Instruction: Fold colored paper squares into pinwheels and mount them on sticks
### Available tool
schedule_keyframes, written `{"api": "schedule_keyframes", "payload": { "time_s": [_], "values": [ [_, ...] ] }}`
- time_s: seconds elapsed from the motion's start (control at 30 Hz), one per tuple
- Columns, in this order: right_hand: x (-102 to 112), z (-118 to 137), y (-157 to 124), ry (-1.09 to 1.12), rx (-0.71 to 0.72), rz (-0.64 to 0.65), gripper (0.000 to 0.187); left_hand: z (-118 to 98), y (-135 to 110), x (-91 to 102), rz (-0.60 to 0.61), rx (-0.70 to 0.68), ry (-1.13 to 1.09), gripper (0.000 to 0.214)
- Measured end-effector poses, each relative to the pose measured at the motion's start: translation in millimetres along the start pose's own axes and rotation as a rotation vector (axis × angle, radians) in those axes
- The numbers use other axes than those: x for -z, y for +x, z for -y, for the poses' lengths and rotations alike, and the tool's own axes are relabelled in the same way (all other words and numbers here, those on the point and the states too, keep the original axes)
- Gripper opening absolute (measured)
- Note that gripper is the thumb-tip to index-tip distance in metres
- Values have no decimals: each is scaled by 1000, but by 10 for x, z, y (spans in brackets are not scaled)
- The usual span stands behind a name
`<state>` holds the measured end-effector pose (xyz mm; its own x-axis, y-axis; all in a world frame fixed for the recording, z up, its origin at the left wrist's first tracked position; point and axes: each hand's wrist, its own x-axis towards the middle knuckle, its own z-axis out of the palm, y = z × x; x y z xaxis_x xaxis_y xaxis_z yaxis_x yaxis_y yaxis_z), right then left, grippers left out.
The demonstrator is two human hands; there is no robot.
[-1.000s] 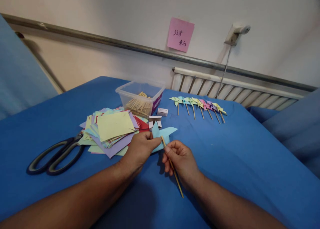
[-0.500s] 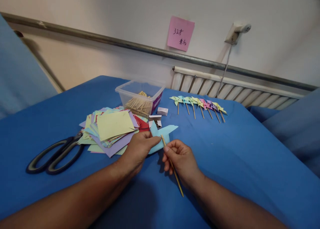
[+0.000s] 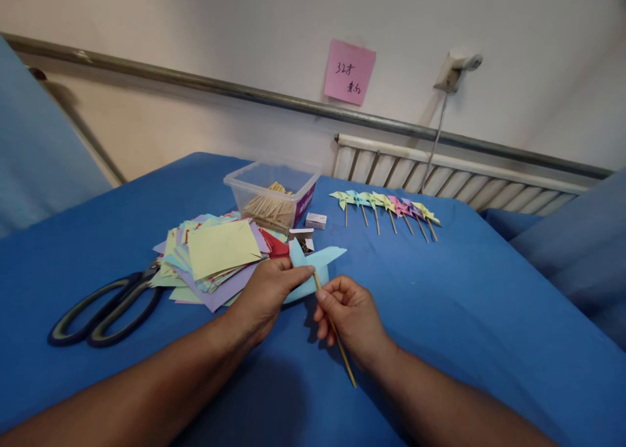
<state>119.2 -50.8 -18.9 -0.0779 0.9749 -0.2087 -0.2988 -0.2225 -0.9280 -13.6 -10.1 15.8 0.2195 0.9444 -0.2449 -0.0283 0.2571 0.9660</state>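
My left hand [image 3: 267, 294] pinches a light blue folded paper pinwheel [image 3: 315, 259] just above the blue cloth. My right hand [image 3: 349, 317] is closed around a thin wooden stick [image 3: 342, 352], whose upper end meets the back of the pinwheel between my two thumbs. The stick's lower end slants down to the right past my wrist. Both hands are close together at the middle of the table.
A pile of coloured paper squares [image 3: 215, 255] lies left of my hands, with black scissors [image 3: 102, 307] further left. Behind are a clear plastic tub of sticks [image 3: 271, 196], a small white box [image 3: 316, 221] and a row of finished pinwheels [image 3: 386, 206]. A radiator [image 3: 454, 176] stands behind the table.
Hands, pinwheel and stick keep the same hold. The view has shifted slightly, so everything sits a little lower and left in the picture.
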Motion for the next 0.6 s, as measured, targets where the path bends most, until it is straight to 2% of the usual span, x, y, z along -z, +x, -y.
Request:
{"api": "schedule_keyframes", "payload": {
  "time_s": [0.33, 0.53, 0.6],
  "values": [
    [-19, 7, 5, -14, 10, -35, 45, -21, -6, -4, 16, 19, -14, 26],
    [-2, 20, 26, 9, 2, -38, 47, -68, -42, 4, 139, -18, -75, 29],
    [7, 27, 32, 20, 1, -36, 48, -105, -56, 4, 128, -20, -122, 29]
  ]
}}
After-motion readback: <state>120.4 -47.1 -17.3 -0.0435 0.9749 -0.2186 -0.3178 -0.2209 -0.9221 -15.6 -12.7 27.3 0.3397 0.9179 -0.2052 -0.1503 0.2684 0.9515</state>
